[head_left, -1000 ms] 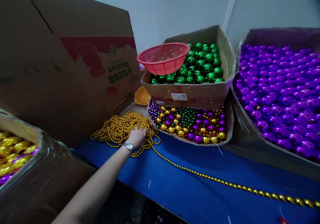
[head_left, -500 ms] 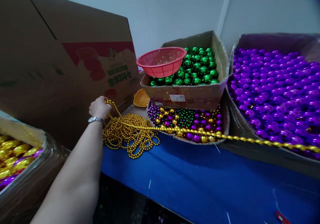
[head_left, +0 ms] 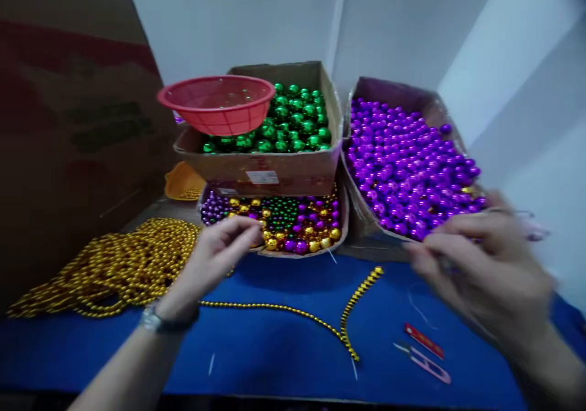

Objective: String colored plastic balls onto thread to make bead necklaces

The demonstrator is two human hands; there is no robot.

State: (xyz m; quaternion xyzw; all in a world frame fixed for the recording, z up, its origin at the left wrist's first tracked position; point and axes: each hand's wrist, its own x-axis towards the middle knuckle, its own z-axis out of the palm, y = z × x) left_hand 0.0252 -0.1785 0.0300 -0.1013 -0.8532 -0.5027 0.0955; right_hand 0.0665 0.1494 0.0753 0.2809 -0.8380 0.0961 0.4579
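Left hand: left hand (head_left: 220, 252) hovers above the blue table (head_left: 274, 338), fingers loosely curled with thumb and forefinger drawn together near the front rim of the mixed-bead tray (head_left: 279, 221); whether anything is nipped between them, I cannot tell. A watch (head_left: 153, 319) sits on the wrist.

Right hand: right hand (head_left: 485, 270) at 3 o'clock, motion-blurred, fingers bunched toward 9 o'clock; it seems to pinch something thin, perhaps thread or a needle (too smeared to confirm).

Bead strand: gold bead strand (head_left: 293, 310) lies slack on the table between the hands, running from under the left wrist toward 5 o'clock, then kinking back up toward 1 o'clock to a free end. Neither hand visibly touches it.

Bead heap: gold bead heap (head_left: 119, 264) piled at 9 o'clock, just beside the left forearm.

Handling (judgement): strand looks light, limp and glossy, so likely slippery; it will sag and tangle if lifted mid-length. Best hold is a fingertip pinch at the free end, fingers seated in the groove between two beads.

Surroundings: green-ball box (head_left: 274, 136) at 12 o'clock, red basket (head_left: 215, 102) resting on its left edge; purple-ball box (head_left: 407, 160) at 2 o'clock; small yellow dish (head_left: 183, 182) at 10 o'clock; thread snips (head_left: 423, 362) and a red tag (head_left: 423, 341) at 5 o'clock.
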